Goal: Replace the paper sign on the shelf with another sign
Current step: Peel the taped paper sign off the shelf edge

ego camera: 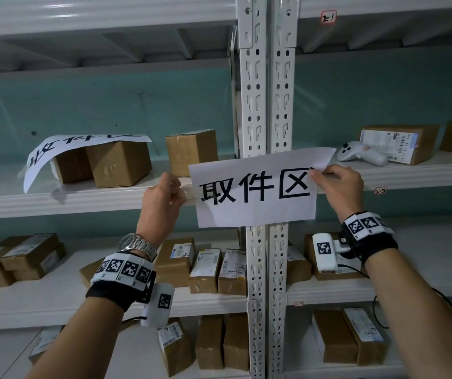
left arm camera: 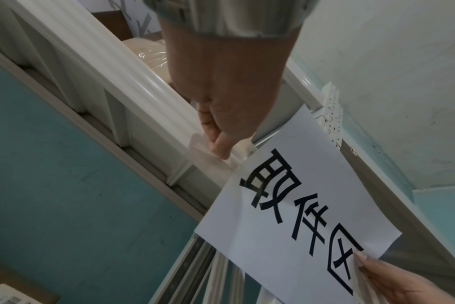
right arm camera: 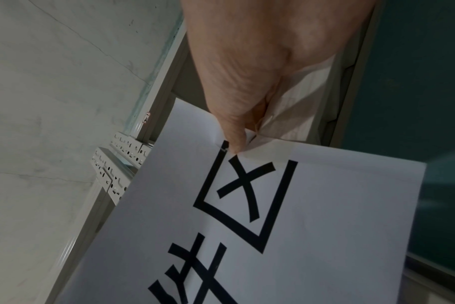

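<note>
Head view: paper sign (ego camera: 254, 192) with black characters held across the twin shelf uprights (ego camera: 267, 91) at the shelf edge (ego camera: 82, 203); left hand (ego camera: 162, 198) pinching clear tape (ego camera: 190, 193) at the sign's left edge, right hand (ego camera: 338, 187) pinching its upper right corner. Another sign (ego camera: 63, 151) draped over cardboard boxes (ego camera: 104, 165) on the shelf. Left wrist view: fingertips (left arm camera: 220, 147) pressing tape (left arm camera: 208, 156) against the beam. Right wrist view: thumb (right arm camera: 234, 135) pinching paper with tape (right arm camera: 286, 115) behind. Thin, floppy, likely easy to crease or tear; best held at corners, tape peeled slowly.
</note>
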